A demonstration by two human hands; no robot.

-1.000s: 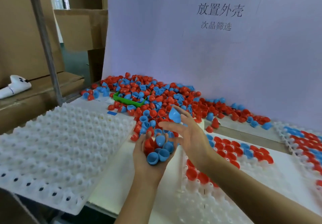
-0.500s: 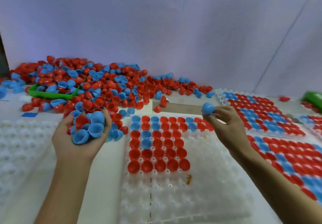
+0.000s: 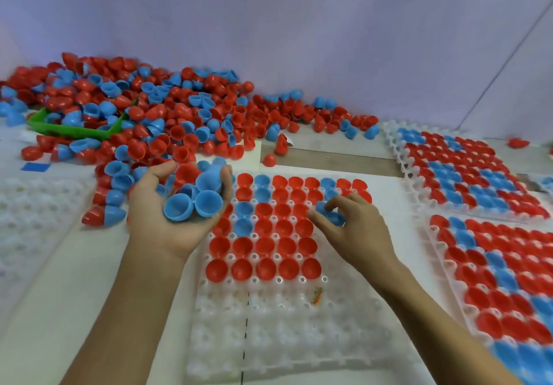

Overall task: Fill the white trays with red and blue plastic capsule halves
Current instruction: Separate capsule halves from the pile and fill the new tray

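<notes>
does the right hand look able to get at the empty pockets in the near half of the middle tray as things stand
Probably yes. The right hand is over the middle tray, pinching a blue half, and nothing covers the empty pockets nearer the person. It must set that half down first.

We find no text, label, brand or number we can read anywhere here (the pale back wall across the top shows no lettering).
</notes>
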